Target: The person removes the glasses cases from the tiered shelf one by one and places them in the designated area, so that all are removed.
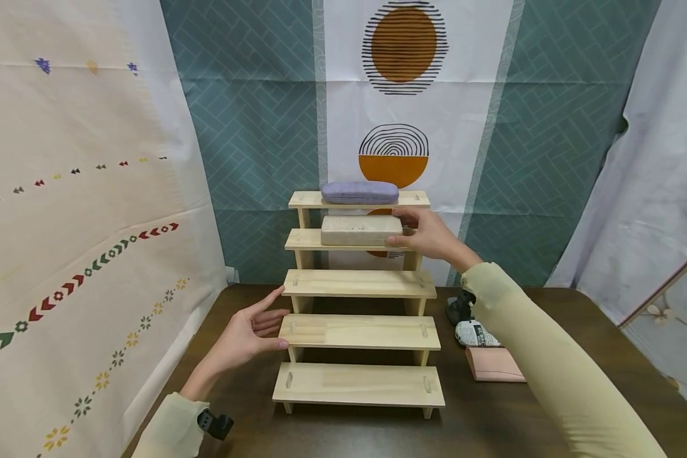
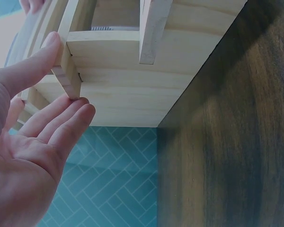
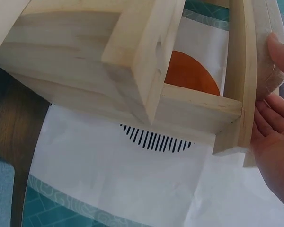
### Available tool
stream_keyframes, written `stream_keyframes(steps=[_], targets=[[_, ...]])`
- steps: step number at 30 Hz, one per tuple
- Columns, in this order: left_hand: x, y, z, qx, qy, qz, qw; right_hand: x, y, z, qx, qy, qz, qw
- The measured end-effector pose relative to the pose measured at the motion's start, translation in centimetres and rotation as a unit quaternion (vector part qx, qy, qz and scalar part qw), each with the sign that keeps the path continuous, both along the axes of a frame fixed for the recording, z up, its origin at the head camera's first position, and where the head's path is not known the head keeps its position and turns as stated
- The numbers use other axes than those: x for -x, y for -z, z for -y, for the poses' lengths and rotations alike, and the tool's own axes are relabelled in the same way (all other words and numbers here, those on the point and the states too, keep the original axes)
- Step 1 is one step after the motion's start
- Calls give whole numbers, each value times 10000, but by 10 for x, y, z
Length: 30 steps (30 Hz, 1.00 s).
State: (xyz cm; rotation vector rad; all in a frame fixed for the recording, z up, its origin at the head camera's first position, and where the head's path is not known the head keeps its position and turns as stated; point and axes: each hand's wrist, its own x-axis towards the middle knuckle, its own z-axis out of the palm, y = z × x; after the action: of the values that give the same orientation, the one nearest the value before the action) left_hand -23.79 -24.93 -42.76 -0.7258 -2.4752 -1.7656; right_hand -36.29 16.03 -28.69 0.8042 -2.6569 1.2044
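Note:
A stepped wooden display stand [image 1: 359, 284] with several shelves stands on the table. On its second shelf from the top sits an off-white oblong case [image 1: 355, 238], with rounded edges. My right hand [image 1: 429, 235] holds the case's right end, thumb at the front and fingers behind; in the right wrist view the thumb lies against the case [image 3: 267, 42]. My left hand [image 1: 242, 337] grips the left end of the second-lowest shelf [image 1: 359, 332] between thumb and fingers, index finger up by the shelf above. A purple glasses case [image 1: 359, 192] lies on the top shelf.
To the right of the stand, partly behind the right sleeve, lie a pink case [image 1: 492, 364], a white case with dark print [image 1: 476, 333] and a dark item. The brown table [image 1: 332, 432] ends at a patterned cloth [image 1: 252, 146] behind and hangings at both sides.

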Motion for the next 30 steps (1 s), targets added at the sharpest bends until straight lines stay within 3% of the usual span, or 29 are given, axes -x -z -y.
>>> stream_keyframes(steps=[15,21,30], targets=[[0,2,1,-14,45,10,10000,-3,-2,-5,-217,-149,-16,9997],[1,2,0,-8,30,-4,10000,0,-5,0,-209,-53,174,9996],[1,2,0,-33,34,-18,10000,2,-6,-5,-65,-234,427,9988]])
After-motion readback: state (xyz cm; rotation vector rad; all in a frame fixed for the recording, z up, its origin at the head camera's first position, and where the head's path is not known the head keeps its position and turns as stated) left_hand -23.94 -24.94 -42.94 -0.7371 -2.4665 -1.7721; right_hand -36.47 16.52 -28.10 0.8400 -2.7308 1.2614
